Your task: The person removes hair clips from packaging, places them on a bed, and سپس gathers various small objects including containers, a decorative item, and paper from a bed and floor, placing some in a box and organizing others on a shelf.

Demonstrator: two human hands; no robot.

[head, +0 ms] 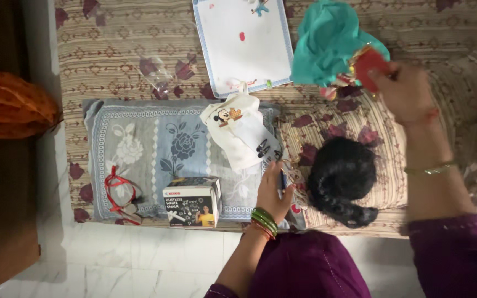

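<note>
Head view. My left hand [274, 185] rests at the blue floral pillow's [150, 149] right end, fingers curled around a small dark pen-like object [283, 182], beside a white cartoon-print pouch [241, 132]. My right hand [407, 91] is raised, fingers pinched on a red tag [368, 63] attached to a teal cloth bundle [327, 44]. A chalk box [191, 203], red ribbon [118, 190] and white board [244, 41] lie nearby.
</note>
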